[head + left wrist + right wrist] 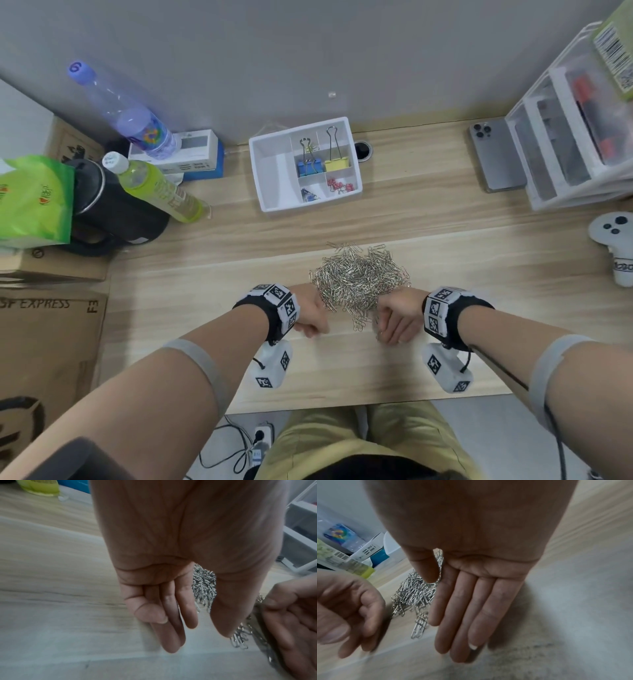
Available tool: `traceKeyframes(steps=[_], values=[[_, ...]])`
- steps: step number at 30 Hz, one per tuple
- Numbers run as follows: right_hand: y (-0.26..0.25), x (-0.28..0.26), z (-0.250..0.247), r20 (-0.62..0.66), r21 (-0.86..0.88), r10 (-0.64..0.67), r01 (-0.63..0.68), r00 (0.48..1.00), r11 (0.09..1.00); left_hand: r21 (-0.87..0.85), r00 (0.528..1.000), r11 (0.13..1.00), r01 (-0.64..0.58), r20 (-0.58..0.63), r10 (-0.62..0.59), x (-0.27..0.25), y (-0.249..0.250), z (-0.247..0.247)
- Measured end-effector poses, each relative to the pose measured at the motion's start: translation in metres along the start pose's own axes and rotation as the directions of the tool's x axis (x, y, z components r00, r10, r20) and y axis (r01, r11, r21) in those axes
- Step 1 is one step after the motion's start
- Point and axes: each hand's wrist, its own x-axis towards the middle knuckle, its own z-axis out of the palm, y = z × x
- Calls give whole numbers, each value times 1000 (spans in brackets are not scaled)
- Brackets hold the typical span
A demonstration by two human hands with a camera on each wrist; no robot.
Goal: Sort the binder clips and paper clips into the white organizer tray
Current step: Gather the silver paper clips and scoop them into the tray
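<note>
A heap of silver paper clips point(356, 277) point(204, 586) point(412, 595) lies on the wooden desk in front of me. My left hand point(313, 323) point(207, 628) rests at the heap's near left edge, fingers mostly straight and pointing down at the desk, holding nothing. My right hand point(387, 325) point(435, 601) sits at the near right edge with straight fingers against the clips. The white organizer tray point(270, 178) stands farther back. It holds blue binder clips point(310, 167), a yellow binder clip point(336, 163), small pink clips point(339, 186) and small blue clips point(309, 195).
Bottles point(161, 186), a black kettle point(102, 205) and cardboard boxes crowd the left side. A phone point(496, 157), a white drawer unit point(575, 137) and a white controller point(616, 246) stand on the right. The desk's front edge runs just behind my wrists.
</note>
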Motion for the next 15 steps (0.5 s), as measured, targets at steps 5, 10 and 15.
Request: traceKeyframes(steps=[5, 10, 15], values=[[-9, 11, 6, -10, 97, -78, 78, 997, 992, 6, 992, 999, -38, -123, 39, 1, 7, 5], [-25, 16, 7, -151, 150, -189, 212, 970, 966, -20, 965, 991, -136, -231, 127, 5, 20, 15], [-27, 9, 1, -215, 86, -214, 236, 953, 968, -39, 986, 993, -113, -127, 107, 3, 17, 9]])
